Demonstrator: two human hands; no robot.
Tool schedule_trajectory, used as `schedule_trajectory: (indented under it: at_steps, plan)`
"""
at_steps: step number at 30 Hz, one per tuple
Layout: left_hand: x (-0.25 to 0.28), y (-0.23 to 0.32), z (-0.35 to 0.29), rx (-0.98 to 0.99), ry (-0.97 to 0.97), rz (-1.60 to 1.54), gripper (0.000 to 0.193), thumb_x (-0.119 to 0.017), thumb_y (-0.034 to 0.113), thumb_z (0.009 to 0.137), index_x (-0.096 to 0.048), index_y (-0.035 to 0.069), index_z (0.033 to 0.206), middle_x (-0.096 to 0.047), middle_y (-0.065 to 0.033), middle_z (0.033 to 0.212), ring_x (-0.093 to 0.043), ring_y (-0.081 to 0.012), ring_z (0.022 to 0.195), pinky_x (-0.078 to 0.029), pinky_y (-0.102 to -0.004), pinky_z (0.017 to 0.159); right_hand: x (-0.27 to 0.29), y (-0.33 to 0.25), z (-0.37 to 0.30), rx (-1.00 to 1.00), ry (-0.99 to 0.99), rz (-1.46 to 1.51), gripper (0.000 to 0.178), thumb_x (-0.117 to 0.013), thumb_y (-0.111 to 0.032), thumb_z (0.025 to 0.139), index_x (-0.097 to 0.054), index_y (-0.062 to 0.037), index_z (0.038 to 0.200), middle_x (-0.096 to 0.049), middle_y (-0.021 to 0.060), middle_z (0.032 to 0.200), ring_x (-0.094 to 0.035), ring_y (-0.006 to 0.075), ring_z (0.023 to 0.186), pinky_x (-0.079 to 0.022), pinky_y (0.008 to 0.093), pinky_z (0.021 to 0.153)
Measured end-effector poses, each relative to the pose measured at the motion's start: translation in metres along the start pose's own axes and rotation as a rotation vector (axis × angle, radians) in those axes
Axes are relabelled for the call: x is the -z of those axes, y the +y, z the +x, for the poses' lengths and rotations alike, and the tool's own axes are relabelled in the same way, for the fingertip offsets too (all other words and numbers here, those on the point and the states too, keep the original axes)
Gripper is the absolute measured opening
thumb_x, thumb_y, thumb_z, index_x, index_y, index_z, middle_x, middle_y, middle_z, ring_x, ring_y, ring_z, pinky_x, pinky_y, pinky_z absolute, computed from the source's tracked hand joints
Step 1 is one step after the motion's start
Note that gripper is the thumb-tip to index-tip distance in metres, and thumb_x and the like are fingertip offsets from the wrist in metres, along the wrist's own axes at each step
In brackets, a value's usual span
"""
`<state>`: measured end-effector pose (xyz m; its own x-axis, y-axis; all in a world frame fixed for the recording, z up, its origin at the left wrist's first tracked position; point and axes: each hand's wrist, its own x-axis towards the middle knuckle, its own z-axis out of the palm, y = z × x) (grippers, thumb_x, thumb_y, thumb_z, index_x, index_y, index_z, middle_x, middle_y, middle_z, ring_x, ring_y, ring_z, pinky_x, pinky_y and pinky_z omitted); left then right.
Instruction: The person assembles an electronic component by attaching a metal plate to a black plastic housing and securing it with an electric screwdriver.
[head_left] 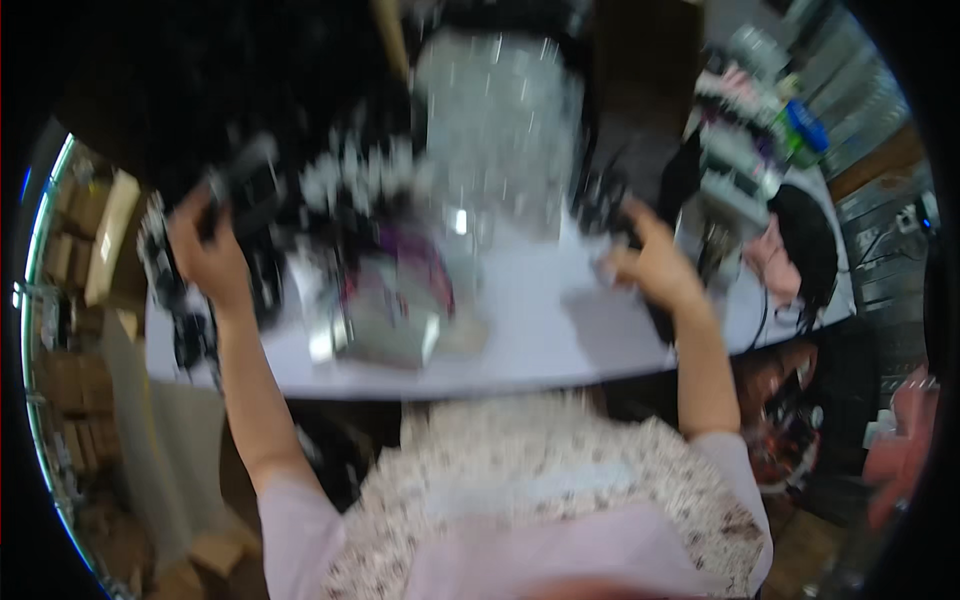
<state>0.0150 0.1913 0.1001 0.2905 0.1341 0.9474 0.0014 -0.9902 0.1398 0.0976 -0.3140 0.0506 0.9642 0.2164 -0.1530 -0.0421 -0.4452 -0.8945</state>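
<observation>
Motion smears the whole head view. On the left, my left hand (210,255) is raised over the table edge, fingers closed around a small black-and-grey device (252,185) whose kind is too blurred to tell. Over the right half of the table, my right hand (655,260) has thumb and forefinger curled round something dark that I cannot make out. Just beyond those fingertips lies a dark cluster of small parts (603,200). Between my hands, a clear plastic bag (395,310) with purple and red marks rests on the white table (530,330).
A large translucent bag (500,120) stands at the back middle, beside a pile of black items (330,120). More black devices (190,335) line the left edge. On the right are grey boxes (735,200), a pink cloth (772,262) and a blue-green container (803,130). Cartons (85,360) fill shelves at far left.
</observation>
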Motion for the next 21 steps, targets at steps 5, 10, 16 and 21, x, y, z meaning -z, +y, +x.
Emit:
schedule_trajectory:
  at_steps: [5,10,16,21]
  plan:
    - [-0.011,0.024,-0.008,-0.251,-0.103,0.152,0.042,-0.077,-0.004,0.066,-0.074,0.01,0.105,-0.061,-0.0075,0.094,-0.061,-0.0297,0.089,-0.048,-0.0421,0.082,-0.014,0.024,0.046,-0.066,-0.259,-0.077,0.055,-0.076,-0.018,0.074,-0.06,0.0103,0.119,-0.063,0.0207,0.12,-0.069,0.0202,0.061,-0.056,0.0331,0.056]
    - [-0.016,0.114,-0.002,-0.456,-0.045,-0.305,0.033,-0.077,-0.001,0.067,-0.076,0.009,0.099,-0.054,-0.0052,0.087,-0.055,-0.0252,0.079,-0.049,-0.0399,0.072,-0.006,0.013,0.028,-0.051,-0.295,-0.076,0.05,-0.076,-0.02,0.074,-0.063,0.0104,0.112,-0.058,0.0205,0.128,-0.07,0.0221,0.064,-0.057,0.0335,0.058]
    - [-0.012,0.216,-0.053,-0.657,-0.307,-0.578,0.04,-0.072,0.014,0.071,-0.074,0.016,0.111,-0.057,0.002,0.093,-0.058,-0.0168,0.085,-0.05,-0.0347,0.079,0.004,0.006,0.002,-0.018,-0.256,-0.062,0.046,-0.076,-0.018,0.076,-0.063,0.0057,0.113,-0.068,0.0118,0.091,-0.07,0.0184,0.068,-0.056,0.0315,0.059]
    - [-0.011,0.256,-0.127,-0.669,-0.636,-0.64,0.042,-0.067,0.019,0.073,-0.07,0.017,0.115,-0.061,0.0018,0.101,-0.057,-0.0158,0.088,-0.044,-0.0327,0.079,0.001,0.04,-0.008,-0.097,-0.271,-0.016,0.037,-0.076,-0.019,0.077,-0.063,0.001,0.105,-0.067,0.007,0.074,-0.068,0.0147,0.06,-0.053,0.0306,0.051]
